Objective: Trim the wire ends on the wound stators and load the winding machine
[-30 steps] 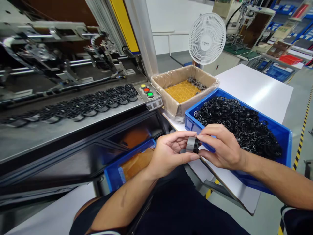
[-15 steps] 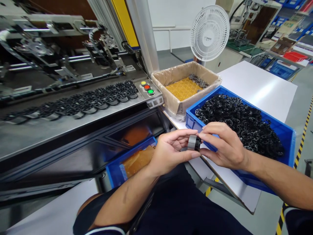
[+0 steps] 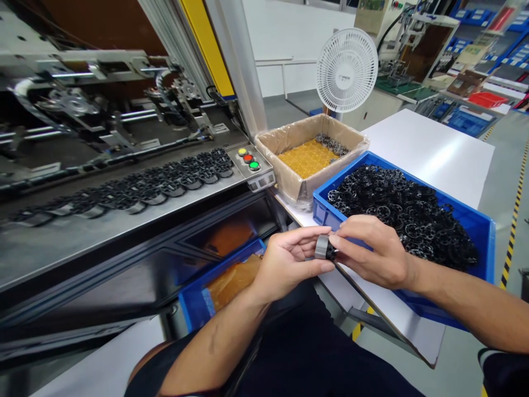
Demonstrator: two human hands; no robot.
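Both hands meet in front of me over my lap, pinching one small assembly: a grey metal ring with a black plastic ring pressed against its right side. My left hand grips the grey side with thumb below and fingers above. My right hand closes on the black side, fingers curled over it. Just behind the hands stands a blue bin heaped with black plastic rings.
A cardboard box lined with plastic holds orange pieces and a few dark rings. On the machine shelf at left lies a row of black rings, beside a panel with yellow, red and green buttons. A lower blue bin sits under the shelf. A white fan stands behind.
The hands stay pinched on the ring assembly and have barely shifted; the fingers work it slightly. The view has dipped a little.
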